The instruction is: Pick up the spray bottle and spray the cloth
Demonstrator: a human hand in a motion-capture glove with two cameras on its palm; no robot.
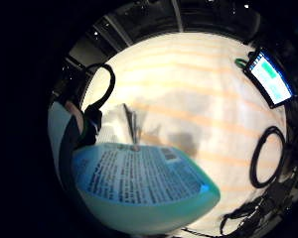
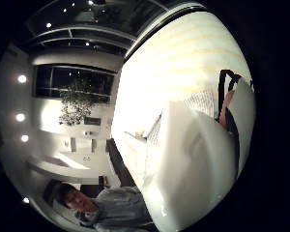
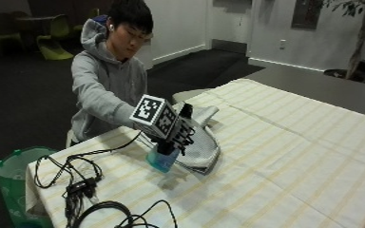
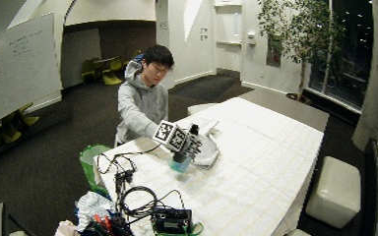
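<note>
The spray bottle (image 3: 163, 160), rigid and probably light, is gripped near its neck by the gloved right hand (image 3: 177, 135), fingers curled; soft cloth (image 3: 201, 149) alongside.

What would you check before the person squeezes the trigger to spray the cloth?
1. Bottle in hand: ok, the gloved right hand grips it near the top.
2. Bottle off the table: ok, it looks raised, with its shadow below it.
3. Cloth within range: ok, it lies right beside the bottle.
4. Nozzle aimed at the cloth: cannot tell, the hand hides it.
5. Finger on the trigger: cannot tell, hidden by the glove.
6. Cables out of the spray path: ok, they lie on the bottle's other side from the cloth.
</note>
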